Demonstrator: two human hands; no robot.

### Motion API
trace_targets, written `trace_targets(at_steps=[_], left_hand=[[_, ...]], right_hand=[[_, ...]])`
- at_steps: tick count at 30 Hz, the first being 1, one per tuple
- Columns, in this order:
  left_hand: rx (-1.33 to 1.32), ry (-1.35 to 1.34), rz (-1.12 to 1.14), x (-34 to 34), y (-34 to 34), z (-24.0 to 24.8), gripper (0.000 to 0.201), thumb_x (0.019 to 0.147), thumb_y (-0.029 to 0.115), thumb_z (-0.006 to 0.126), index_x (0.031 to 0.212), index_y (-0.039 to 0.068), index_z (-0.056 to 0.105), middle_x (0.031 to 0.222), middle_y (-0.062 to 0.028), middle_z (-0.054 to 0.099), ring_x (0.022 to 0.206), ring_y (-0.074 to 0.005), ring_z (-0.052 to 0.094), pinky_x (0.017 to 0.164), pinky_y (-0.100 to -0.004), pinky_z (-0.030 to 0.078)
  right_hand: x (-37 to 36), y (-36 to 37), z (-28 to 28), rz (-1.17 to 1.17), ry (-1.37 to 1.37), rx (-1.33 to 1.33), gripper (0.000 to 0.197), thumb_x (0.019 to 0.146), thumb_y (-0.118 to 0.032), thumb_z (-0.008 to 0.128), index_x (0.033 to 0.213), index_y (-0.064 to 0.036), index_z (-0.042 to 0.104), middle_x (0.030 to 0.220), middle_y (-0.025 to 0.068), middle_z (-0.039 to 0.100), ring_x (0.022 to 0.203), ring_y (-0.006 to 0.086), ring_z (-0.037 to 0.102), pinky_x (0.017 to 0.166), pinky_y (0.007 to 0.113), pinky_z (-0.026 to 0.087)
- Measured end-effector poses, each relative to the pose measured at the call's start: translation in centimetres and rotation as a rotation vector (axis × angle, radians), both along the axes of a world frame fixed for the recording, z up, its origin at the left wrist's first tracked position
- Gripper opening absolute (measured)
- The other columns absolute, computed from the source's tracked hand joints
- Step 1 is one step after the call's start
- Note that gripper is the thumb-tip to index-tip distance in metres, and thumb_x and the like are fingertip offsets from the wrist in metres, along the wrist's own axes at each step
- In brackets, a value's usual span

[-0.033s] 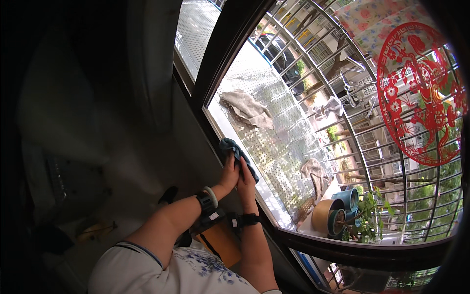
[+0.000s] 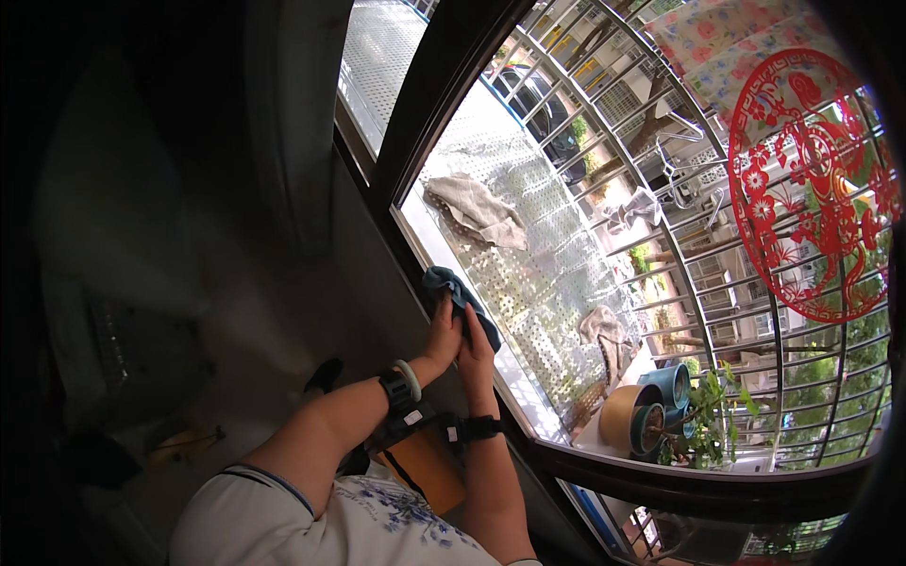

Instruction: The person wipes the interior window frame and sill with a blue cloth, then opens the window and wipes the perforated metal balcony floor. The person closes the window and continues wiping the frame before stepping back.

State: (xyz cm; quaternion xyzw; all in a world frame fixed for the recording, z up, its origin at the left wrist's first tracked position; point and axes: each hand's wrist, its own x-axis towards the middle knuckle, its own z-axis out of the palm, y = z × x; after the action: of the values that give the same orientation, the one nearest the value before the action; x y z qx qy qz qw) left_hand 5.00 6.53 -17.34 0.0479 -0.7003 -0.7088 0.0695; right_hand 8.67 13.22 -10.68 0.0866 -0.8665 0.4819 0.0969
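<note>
A dark teal cloth (image 2: pixel 451 281) is bunched up at the lower window frame, beside the bright sill. My left hand (image 2: pixel 441 337) presses on its near side, fingers closed against the fabric. Right beside it, my right hand (image 2: pixel 477 345) grips the same cloth, with part of the fabric lying along its outer side. The two hands nearly touch. Some of my fingertips are hidden in the folds. A white bangle and a dark band circle my left wrist, and a black strap is on my right.
Past the window frame (image 2: pixel 429 118) lies a perforated metal ledge (image 2: pixel 543 274) with two greyish rags (image 2: pixel 477 209). Flower pots (image 2: pixel 628 415) with a leafy plant stand at its near end. Metal bars (image 2: pixel 694 274) enclose the ledge. A red paper-cut (image 2: pixel 807 189) hangs on the glass.
</note>
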Motion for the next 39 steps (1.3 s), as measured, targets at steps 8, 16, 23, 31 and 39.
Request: trace_targets(at_steps=[8, 16, 23, 31, 39], left_hand=[[0.023, 0.411, 0.044, -2.0, -2.4, 12.7, 0.055, 0.091, 0.002, 0.043, 0.143, 0.002, 0.027, 0.148, -0.0260, 0.023, 0.138, -0.0427, 0.018, 0.112, -0.0428, 0.019], [-0.269, 0.413, 0.102, -5.4, -1.2, 7.7, 0.061, 0.092, 0.021, 0.048, 0.142, -0.004, 0.023, 0.149, -0.0306, 0.011, 0.137, -0.0483, 0.010, 0.110, -0.0543, 0.015], [-0.183, 0.091, 0.184, -6.2, -1.4, -3.3, 0.059, 0.090, 0.011, 0.046, 0.141, -0.007, 0.021, 0.145, -0.0323, 0.019, 0.134, -0.0468, 0.021, 0.113, -0.0474, 0.017], [-0.010, 0.099, 0.198, -6.3, -3.5, 5.8, 0.055, 0.093, 0.018, 0.041, 0.140, -0.006, 0.025, 0.142, -0.0333, 0.027, 0.133, -0.0466, 0.024, 0.109, -0.0441, 0.024], [-0.230, 0.587, 0.177, -10.5, -7.1, 14.1, 0.067, 0.092, 0.030, 0.048, 0.143, -0.003, 0.021, 0.148, -0.0304, 0.013, 0.137, -0.0487, 0.010, 0.110, -0.0551, 0.011]], right_hand=[[1.9, -1.9, 7.7, -0.143, 0.143, -0.216, 0.042, 0.093, 0.008, 0.041, 0.135, 0.0020, 0.042, 0.133, 0.0169, 0.049, 0.119, 0.0240, 0.051, 0.095, 0.036, 0.047], [-0.1, -1.5, 5.3, -0.153, 0.114, -0.180, 0.043, 0.092, 0.007, 0.044, 0.135, 0.0010, 0.043, 0.128, 0.0169, 0.053, 0.116, 0.0230, 0.054, 0.092, 0.034, 0.048], [-1.9, -2.0, 0.0, -0.060, -0.081, 0.074, 0.049, 0.085, 0.007, 0.046, 0.134, -0.0015, 0.043, 0.125, 0.0215, 0.055, 0.116, 0.0342, 0.053, 0.095, 0.038, 0.044], [-2.2, -3.7, 3.5, -0.104, -0.184, -0.080, 0.045, 0.089, 0.007, 0.043, 0.134, -0.0016, 0.044, 0.125, 0.0162, 0.056, 0.115, 0.0240, 0.055, 0.092, 0.032, 0.047], [-3.1, -5.2, 6.7, -0.124, 0.127, -0.202, 0.040, 0.090, 0.010, 0.042, 0.129, 0.0006, 0.049, 0.128, 0.0146, 0.054, 0.115, 0.0230, 0.055, 0.090, 0.035, 0.051]])
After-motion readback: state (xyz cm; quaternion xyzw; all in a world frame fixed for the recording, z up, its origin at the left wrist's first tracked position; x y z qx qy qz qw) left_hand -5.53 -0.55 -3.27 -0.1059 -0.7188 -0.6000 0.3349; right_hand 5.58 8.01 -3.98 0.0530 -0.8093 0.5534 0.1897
